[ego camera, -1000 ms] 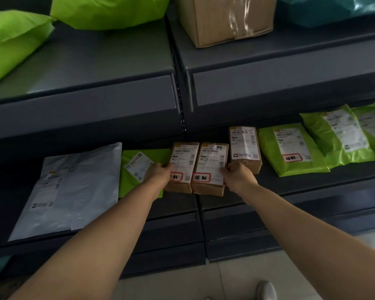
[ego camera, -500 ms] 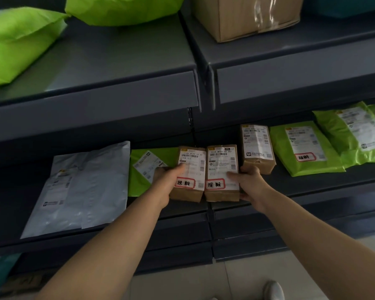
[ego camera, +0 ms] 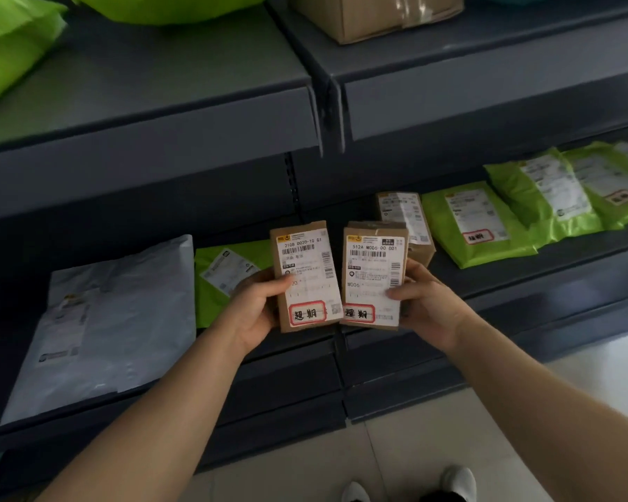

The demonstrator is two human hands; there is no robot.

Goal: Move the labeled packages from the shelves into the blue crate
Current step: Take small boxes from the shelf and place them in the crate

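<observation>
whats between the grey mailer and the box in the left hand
A green mailer with a white label, lying on the shelf, partly hidden behind the left hand that holds the box; the head view shows it beside the grey mailer.

In the fingers of the left hand (ego camera: 250,313), the left brown cardboard box (ego camera: 285,320). In the fingers of the right hand (ego camera: 428,309), the right brown cardboard box (ego camera: 375,226); both carry white labels (ego camera: 374,273) with black barcodes, a yellow logo, and below the thumbs a red-bordered sticker (ego camera: 308,313) with black handwriting. Past the right fingertips, a third brown cardboard box (ego camera: 404,219) and lime-green plastic mailer bags (ego camera: 446,244), white-labelled; beyond the left fingers, a green plastic mailer (ego camera: 211,306) and a pale grey plastic mailer (ego camera: 124,320), all on dark grey metal shelves (ego camera: 160,157).
</observation>
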